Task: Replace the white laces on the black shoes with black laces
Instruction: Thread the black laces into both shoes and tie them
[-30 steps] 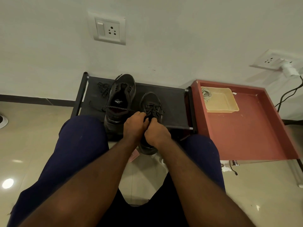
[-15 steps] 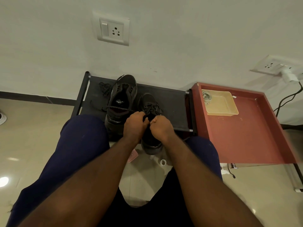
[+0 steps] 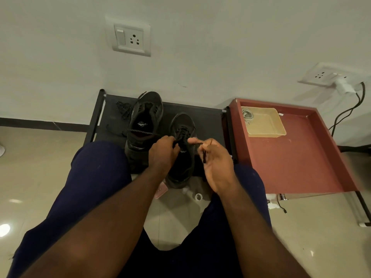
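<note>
The left hand point(image 3: 163, 151) is gripping the black lace point(image 3: 182, 131) at the throat of the shoe point(image 3: 180, 171). Its knuckles are facing up and its fingers are curling tightly round the strand. The right hand point(image 3: 217, 165) is facing palm-up, with thumb and forefinger pinching the other end of the lace. The stiff tip is hanging down across the palm, and the remaining fingers are curling loosely inward.

The shoe is a black mesh sneaker with a rounded toe. It is lying at the front edge of the rack point(image 3: 204, 121), heel passing over that edge, directly below and between both hands. The lace is crossing its eyelets in a criss-cross pattern.

The second shoe point(image 3: 147, 117), of the same black mesh, is standing just to the left, toe toward the rack's back edge, with one dark strand crossing its opening. A loose lace point(image 3: 122, 107) is lying bunched near the rack's back left corner. The rack is showing a dark fabric top on a tubular frame.

A rectangular yellow tray point(image 3: 267, 127) is sitting at the back left corner of the red table point(image 3: 301, 161), holding the white laces point(image 3: 248, 116) at its left end.
</note>
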{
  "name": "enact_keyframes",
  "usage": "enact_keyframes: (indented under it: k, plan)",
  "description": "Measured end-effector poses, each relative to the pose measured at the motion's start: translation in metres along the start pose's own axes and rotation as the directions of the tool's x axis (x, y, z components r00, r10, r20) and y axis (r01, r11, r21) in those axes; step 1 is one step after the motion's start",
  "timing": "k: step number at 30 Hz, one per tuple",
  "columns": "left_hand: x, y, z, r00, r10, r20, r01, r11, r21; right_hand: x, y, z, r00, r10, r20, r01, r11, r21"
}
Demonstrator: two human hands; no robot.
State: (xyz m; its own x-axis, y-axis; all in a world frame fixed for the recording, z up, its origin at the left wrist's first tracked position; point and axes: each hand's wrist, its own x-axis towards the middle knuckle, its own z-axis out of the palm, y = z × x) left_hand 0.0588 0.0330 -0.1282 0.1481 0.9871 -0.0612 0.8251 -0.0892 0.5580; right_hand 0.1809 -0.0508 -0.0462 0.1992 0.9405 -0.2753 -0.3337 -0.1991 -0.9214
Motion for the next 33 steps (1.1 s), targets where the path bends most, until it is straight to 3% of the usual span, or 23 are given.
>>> enact_keyframes:
  k: [2, 4, 7, 9, 11, 12, 13, 15, 17, 19, 24, 29, 33]
  plan:
    - [-0.003, 0.000, 0.000, 1.000, -0.001, -0.018, 0.002, 1.000, 0.015, 0.001, -0.004, 0.006, 0.998, 0.009, -0.059, 0.008, 0.959, 0.282]
    - [-0.006, -0.001, -0.001, 1.000, 0.010, -0.025, -0.009, 0.999, 0.043, 0.001, -0.005, 0.009, 0.973, 0.075, -0.217, 0.003, 0.941, 0.338]
    - [-0.008, -0.001, 0.001, 0.999, 0.008, -0.041, -0.007, 0.999, 0.034, 0.000, -0.009, 0.009, 0.905, 0.178, -0.387, -0.071, 0.959, 0.276]
    - [-0.006, -0.004, 0.000, 0.998, -0.039, -0.058, 0.040, 0.999, 0.011, -0.003, -0.017, 0.008, 0.891, 0.225, -0.394, -0.147, 0.965, 0.219]
    - [0.000, -0.009, -0.002, 0.994, -0.090, -0.064, 0.089, 0.996, -0.020, -0.008, -0.021, 0.004, 0.897, 0.217, -0.385, -0.224, 0.974, 0.029]
    - [0.003, -0.010, -0.003, 0.994, -0.095, -0.061, 0.093, 0.995, -0.030, -0.011, -0.020, 0.001, 0.909, 0.169, -0.382, -0.246, 0.956, -0.162]
    - [0.005, -0.010, -0.004, 0.995, -0.084, -0.057, 0.082, 0.996, -0.035, -0.013, -0.015, -0.003, 0.931, 0.096, -0.353, -0.248, 0.876, -0.414]
    - [0.004, -0.006, -0.002, 0.997, -0.053, -0.049, 0.051, 0.998, -0.037, -0.015, 0.001, -0.010, 0.970, 0.066, -0.232, -0.231, 0.534, -0.813]
    - [-0.001, -0.002, 0.002, 0.998, -0.025, -0.049, 0.023, 0.999, -0.032, -0.013, 0.016, -0.013, 0.960, 0.217, -0.175, -0.221, 0.215, -0.951]
    - [-0.004, 0.000, 0.005, 0.999, -0.008, -0.052, 0.007, 1.000, -0.024, -0.012, 0.021, -0.010, 0.949, 0.275, -0.152, -0.186, 0.103, -0.977]
    - [-0.001, 0.000, 0.000, 0.999, 0.034, -0.043, -0.031, 0.998, 0.055, -0.020, 0.008, -0.001, 0.968, 0.249, -0.035, -0.112, 0.302, -0.947]
    - [-0.001, -0.001, -0.001, 1.000, 0.014, -0.027, -0.012, 0.997, 0.076, -0.045, 0.010, 0.019, 0.981, 0.177, 0.082, 0.020, 0.330, -0.944]
    - [-0.006, 0.002, 0.001, 0.998, 0.063, -0.012, -0.061, 0.992, 0.109, -0.048, 0.006, 0.020, 0.985, 0.142, 0.096, 0.036, 0.377, -0.926]
